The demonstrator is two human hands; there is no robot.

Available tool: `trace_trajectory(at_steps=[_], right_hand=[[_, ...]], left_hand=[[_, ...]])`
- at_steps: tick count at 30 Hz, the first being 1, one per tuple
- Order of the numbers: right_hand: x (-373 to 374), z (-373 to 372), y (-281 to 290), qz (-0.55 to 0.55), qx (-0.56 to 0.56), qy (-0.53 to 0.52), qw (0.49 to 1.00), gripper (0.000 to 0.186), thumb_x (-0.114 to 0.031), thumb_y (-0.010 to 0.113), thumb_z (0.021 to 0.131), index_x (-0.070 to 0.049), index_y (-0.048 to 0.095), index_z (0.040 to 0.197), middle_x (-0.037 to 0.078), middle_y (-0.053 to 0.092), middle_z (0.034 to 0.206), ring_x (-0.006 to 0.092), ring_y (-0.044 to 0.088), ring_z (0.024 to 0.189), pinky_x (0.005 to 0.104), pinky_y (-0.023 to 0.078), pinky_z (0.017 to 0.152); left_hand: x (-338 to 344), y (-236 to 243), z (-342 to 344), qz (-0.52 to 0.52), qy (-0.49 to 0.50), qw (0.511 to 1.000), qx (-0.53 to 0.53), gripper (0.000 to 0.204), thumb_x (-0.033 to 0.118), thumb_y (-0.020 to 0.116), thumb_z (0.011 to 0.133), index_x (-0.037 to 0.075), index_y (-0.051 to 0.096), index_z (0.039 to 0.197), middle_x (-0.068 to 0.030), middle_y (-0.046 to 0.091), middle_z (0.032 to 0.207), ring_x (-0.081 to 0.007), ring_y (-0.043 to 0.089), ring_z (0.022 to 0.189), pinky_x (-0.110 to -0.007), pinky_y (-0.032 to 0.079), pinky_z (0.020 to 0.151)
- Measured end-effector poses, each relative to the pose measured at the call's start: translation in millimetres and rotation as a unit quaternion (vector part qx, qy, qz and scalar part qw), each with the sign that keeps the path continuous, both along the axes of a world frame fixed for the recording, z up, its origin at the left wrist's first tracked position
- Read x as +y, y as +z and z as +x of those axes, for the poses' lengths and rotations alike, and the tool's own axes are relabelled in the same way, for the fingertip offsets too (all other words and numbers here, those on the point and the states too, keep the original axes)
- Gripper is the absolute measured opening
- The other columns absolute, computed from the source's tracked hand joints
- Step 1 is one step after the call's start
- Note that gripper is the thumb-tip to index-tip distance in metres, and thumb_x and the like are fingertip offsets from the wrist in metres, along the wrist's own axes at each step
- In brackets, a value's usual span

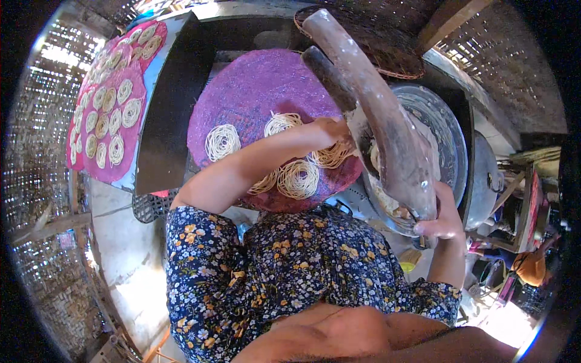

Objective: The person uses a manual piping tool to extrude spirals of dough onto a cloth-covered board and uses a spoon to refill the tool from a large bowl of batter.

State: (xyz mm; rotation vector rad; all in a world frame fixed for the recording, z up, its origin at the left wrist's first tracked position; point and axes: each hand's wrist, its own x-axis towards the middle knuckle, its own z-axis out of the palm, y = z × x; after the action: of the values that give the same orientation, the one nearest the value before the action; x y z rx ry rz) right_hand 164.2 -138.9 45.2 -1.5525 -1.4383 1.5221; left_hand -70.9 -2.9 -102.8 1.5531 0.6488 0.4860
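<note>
My left hand point(330, 132) reaches across the round purple mat point(233, 91) to the wooden press point(387, 151), above hanging noodle strands point(331, 154). Its fingertips are hidden at the wood, so its grip is unclear. My right hand point(440, 219) is closed on the lower end of the press's thick, pale-dusted wooden beam. Several noodle nests lie on the mat, among them one at the left point(223, 142) and one near the front edge point(298, 179). A metal basin point(451, 139) with pale residue sits under the press.
At the left, pink sheets point(112, 169) hold many noodle nests beside a dark panel point(158, 145). A woven tray point(387, 63) stands behind, and a large metal pot point(484, 169) is at the right. Woven walls surround the space; cluttered items point(529, 266) fill the lower right.
</note>
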Motion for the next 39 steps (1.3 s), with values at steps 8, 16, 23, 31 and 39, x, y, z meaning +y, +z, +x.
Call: trace_trajectory(at_steps=[8,16,23,31,39], right_hand=[[-1.3,9.0,-10.9,0.008,0.062,-0.062,0.996,0.087,-0.036,0.073,0.044,0.009,0.046,0.113,0.012,0.058,0.098,0.0204,0.056,0.088,0.0304,0.043,0.080],[-18.7,12.9,-17.0,0.066,0.143,-0.177,0.972,0.082,-0.038,0.068,0.049,0.011,0.046,0.111,0.015,0.059,0.095,0.0231,0.058,0.085,0.0307,0.047,0.073],[-12.8,21.4,-23.8,0.073,0.180,-0.159,0.968,0.097,-0.047,0.068,0.060,0.007,0.028,0.130,0.019,0.043,0.120,0.0264,0.051,0.101,0.0334,0.049,0.070],[-14.9,22.2,-46.3,0.077,0.222,-0.132,0.963,0.090,-0.043,0.069,0.061,0.001,0.032,0.130,0.019,0.044,0.121,0.0262,0.052,0.101,0.0358,0.048,0.074],[-27.2,21.2,-51.1,0.088,0.200,-0.149,0.964,0.092,-0.043,0.069,0.060,0.008,0.031,0.127,0.019,0.046,0.117,0.0240,0.054,0.095,0.0337,0.049,0.071]], left_hand=[[-13.0,43.5,-25.9,0.432,0.006,0.856,0.285,0.053,0.042,0.050,0.080,0.006,0.049,0.119,-0.0154,0.036,0.130,-0.0371,0.034,0.113,-0.051,0.024,0.092],[-46.0,58.8,-137.8,0.435,0.453,0.747,0.218,0.051,0.017,0.059,0.078,0.001,0.041,0.123,-0.0144,0.042,0.126,-0.0267,0.041,0.115,-0.037,0.033,0.095],[-140.9,-26.0,-164.3,-0.051,0.704,0.689,-0.162,0.043,0.020,0.045,0.091,0.003,0.034,0.129,-0.0099,0.042,0.125,-0.0198,0.045,0.108,-0.034,0.039,0.088],[-143.5,-42.6,-139.7,-0.152,0.639,0.733,-0.176,0.042,0.022,0.045,0.091,0.006,0.035,0.128,-0.0057,0.047,0.119,-0.0153,0.048,0.104,-0.031,0.043,0.082],[-138.6,-52.1,-140.1,-0.157,0.550,0.753,-0.325,0.052,0.010,0.052,0.086,0.008,0.027,0.132,-0.0058,0.039,0.128,-0.0191,0.042,0.113,-0.038,0.038,0.092]])
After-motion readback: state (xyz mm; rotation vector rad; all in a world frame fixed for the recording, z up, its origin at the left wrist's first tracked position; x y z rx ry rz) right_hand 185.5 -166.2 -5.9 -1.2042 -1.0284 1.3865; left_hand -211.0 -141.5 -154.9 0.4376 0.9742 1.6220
